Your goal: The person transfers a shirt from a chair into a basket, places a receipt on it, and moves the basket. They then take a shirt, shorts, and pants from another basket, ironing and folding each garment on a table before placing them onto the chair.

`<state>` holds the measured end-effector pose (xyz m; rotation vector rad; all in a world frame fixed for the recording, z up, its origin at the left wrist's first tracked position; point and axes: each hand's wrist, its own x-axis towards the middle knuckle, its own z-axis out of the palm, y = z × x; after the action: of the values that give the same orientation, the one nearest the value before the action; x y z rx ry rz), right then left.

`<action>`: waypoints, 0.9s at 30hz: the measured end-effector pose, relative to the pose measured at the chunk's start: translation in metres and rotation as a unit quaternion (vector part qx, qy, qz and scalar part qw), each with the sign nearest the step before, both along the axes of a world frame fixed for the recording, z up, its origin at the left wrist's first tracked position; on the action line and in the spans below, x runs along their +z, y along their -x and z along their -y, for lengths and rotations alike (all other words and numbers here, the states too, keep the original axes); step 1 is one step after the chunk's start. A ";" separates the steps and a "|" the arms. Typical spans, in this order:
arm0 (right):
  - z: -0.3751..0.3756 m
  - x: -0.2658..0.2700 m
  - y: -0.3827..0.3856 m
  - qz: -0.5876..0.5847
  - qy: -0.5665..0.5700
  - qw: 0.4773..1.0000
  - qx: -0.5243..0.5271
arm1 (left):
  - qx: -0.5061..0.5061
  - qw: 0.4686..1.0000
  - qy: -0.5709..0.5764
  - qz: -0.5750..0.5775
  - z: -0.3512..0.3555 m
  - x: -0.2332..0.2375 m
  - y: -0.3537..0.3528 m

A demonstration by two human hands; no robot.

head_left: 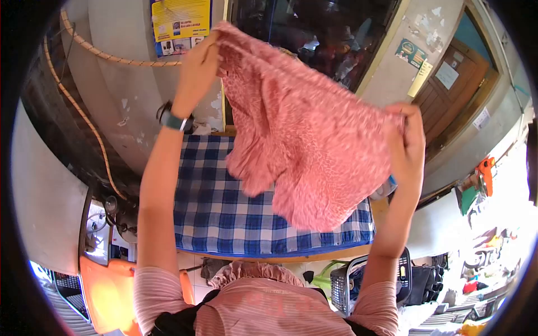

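A pair of pink patterned shorts [314,134] is stretched in the air between my two hands, slightly blurred, its legs hanging down. My left hand [200,64], raised higher, is closed on one corner of the waistband. At the other end of the waistband, lower and to the right, my right hand [408,137] grips the cloth with bent fingers. Beneath the shorts lies a blue and white checked cloth [207,207] covering the table. A dark band with a watch-like face [172,120] is on my left wrist.
A dark plastic basket [340,288] with cloth inside stands below the table's front right. An orange chair [106,291] is at the lower left. Behind the table are a wall with a yellow poster [182,19] and a dark window [314,42]. A striped hose [89,120] hangs left.
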<state>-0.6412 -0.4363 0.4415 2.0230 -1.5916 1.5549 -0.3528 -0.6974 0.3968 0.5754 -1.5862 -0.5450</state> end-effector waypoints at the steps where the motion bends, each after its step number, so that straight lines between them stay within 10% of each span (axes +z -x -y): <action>1: 0.000 -0.016 -0.013 -0.011 0.023 0.999 0.034 | -0.020 0.998 -0.022 -0.057 -0.013 -0.013 -0.009; 7: 0.018 -0.130 -0.129 0.058 -0.238 0.891 0.383 | -0.009 0.937 -0.239 -0.254 -0.028 -0.139 -0.093; 12: 0.000 -0.094 -0.134 0.054 -0.103 0.858 0.500 | 0.189 0.919 -0.311 -0.151 -0.005 -0.296 -0.186; 14: -0.024 -0.067 -0.126 0.205 -0.098 0.732 0.642 | 0.249 0.866 -0.428 -0.067 -0.032 -0.314 -0.203; 18: -0.056 -0.042 -0.136 0.340 0.002 0.473 0.813 | 0.300 0.894 -0.316 0.102 -0.071 -0.380 -0.198; 27: -0.080 -0.068 -0.171 0.424 0.052 0.316 0.847 | 0.298 0.862 -0.387 0.133 -0.099 -0.444 -0.159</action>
<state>-0.4706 -0.3564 0.3736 2.4370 2.2305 2.9685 -0.1938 -0.5980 -0.0467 1.7488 -1.2873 -0.6301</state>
